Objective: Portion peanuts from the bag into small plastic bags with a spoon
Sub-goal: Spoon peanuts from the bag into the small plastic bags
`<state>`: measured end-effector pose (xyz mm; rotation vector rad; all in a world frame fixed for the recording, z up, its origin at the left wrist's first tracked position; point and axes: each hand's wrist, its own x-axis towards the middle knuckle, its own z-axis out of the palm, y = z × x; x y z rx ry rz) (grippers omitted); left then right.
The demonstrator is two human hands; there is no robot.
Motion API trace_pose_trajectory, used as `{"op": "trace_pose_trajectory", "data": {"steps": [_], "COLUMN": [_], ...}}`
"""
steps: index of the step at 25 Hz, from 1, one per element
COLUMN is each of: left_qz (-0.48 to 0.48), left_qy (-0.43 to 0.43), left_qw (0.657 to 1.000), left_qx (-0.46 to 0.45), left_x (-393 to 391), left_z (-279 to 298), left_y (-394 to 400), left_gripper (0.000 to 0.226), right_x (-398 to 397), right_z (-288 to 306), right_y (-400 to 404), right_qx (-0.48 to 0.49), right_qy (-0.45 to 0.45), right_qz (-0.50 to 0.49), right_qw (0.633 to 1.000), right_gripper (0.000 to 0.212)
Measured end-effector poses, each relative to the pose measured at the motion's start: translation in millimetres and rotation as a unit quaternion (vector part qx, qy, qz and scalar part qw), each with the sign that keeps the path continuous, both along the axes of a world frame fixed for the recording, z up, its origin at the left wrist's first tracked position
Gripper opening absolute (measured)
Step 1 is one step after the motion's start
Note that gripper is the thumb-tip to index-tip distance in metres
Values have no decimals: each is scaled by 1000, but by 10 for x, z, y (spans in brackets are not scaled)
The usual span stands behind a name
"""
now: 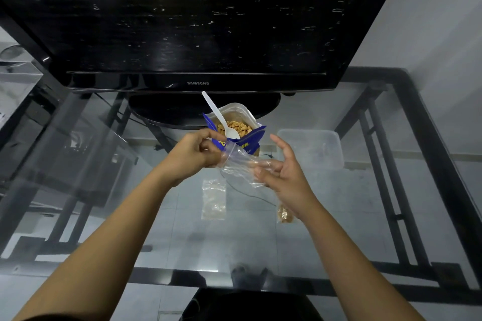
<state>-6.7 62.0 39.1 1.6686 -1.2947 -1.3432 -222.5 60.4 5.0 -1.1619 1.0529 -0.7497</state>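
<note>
Hands meet over a glass table [339,216], working an empty small plastic bag [241,164] held in the air just in front of the peanut bag [242,138]. The left hand [194,152] has its fingers curled and pinches one end of the small bag. The right hand [283,169] lies under the other end with fingers spread and only loosely bent; whether it clamps the film or merely supports it cannot be told.

The small bag's long axis runs roughly left to right between the two hands, sloping down toward the right hand. Which end is its mouth is not clear, as the film is clear and crumpled.

The peanut bag stands upright and open, nearly touching the left hand's knuckles. A white spoon [221,120] rests with its bowl on the peanuts [234,126], its handle leaning up and away toward the television [198,34]. The left hand is nearer the spoon, though the right is the freer to release and reach for it.

Two small filled bags [214,199] lie on the glass nearer the person, one partly hidden beneath the right wrist. A clear lidded container [313,148] sits to the right of the peanut bag. Open glass lies on both sides of the hands.
</note>
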Motion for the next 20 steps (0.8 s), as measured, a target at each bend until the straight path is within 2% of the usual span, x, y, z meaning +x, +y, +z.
{"op": "trace_pose_trajectory", "data": {"steps": [4,6,8,9,10,12,13,17,20], "left_qz": [-5,8,21,25,29,30,28,30,38], "left_qy": [-90,-136,-155,-144,-122,-71,-55,-37,-3], "left_qw": [996,990,987,988,991,997,998,999,999], "left_qx": [-20,-34,-44,-44,-40,-29,-25,-12,-7], "left_x": [-65,-89,-74,-66,-58,-55,-57,-50,-38], "left_z": [-3,-6,12,31,58,114,133,132,95], "left_y": [-13,-19,-37,-45,-51,-64,-71,-103,-131], "left_gripper": [20,14,14,16,18,20,20,11,10], "right_x": [-37,-17,26,57,102,201,247,362,371], "right_z": [-15,-10,66,110,149,182,184,130,70], "right_y": [-45,-69,-85,-89,-92,-105,-116,-157,-216], "right_qx": [30,-37,-168,-227,-274,-322,-335,-364,-384], "right_qy": [-8,63,164,197,232,319,345,289,287], "right_qz": [23,-25,-97,-79,-22,95,104,11,29], "right_qw": [999,997,967,950,933,886,870,886,877], "right_gripper": [66,66,56,52,58,81,86,63,69]}}
